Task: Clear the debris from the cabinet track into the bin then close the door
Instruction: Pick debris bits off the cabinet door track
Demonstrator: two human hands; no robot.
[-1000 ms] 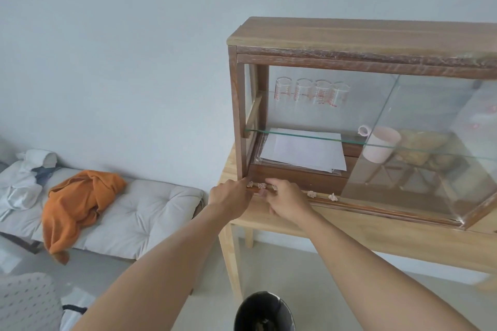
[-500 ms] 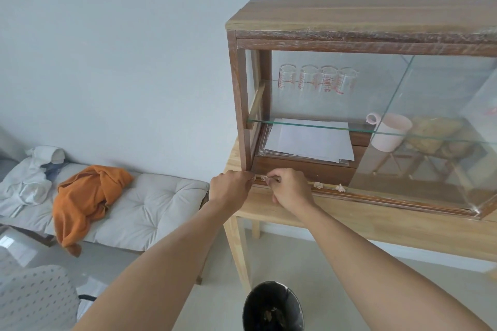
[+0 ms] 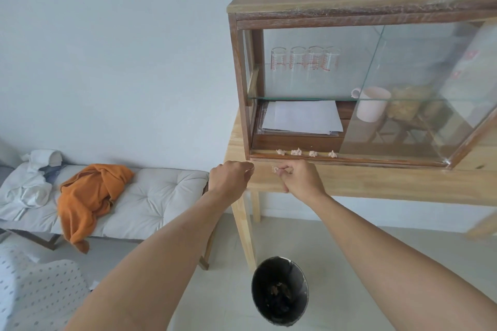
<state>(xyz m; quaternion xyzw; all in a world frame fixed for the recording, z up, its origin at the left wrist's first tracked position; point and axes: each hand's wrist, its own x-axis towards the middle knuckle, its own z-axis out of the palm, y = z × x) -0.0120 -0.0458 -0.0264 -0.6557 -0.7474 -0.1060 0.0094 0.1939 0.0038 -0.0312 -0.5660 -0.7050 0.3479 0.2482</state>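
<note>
A wooden cabinet [image 3: 239,83] with a glass sliding door [image 3: 408,105] stands on a light wooden table; the door is slid right, leaving the left half open. Several small pale crumpled debris bits [image 3: 296,152] lie in the bottom track [image 3: 376,160]. My right hand [image 3: 302,180] hovers just below the track, its fingertips pinched on one debris bit [image 3: 274,169]. My left hand [image 3: 231,179] is fisted beside it at the table's corner; whether it holds anything is hidden. A black bin [image 3: 279,290] with scraps inside stands on the floor beneath both hands.
Inside the cabinet are glass beakers [image 3: 304,62], a paper stack [image 3: 301,117] and a white mug [image 3: 372,103]. A cushioned bench [image 3: 150,196] with an orange cloth [image 3: 88,196] and white clothes stands to the left. A table leg [image 3: 243,234] is beside the bin.
Both hands have pulled back from the track toward me, the right one carrying a debris bit. The view has tilted down, showing more of the bin.
</note>
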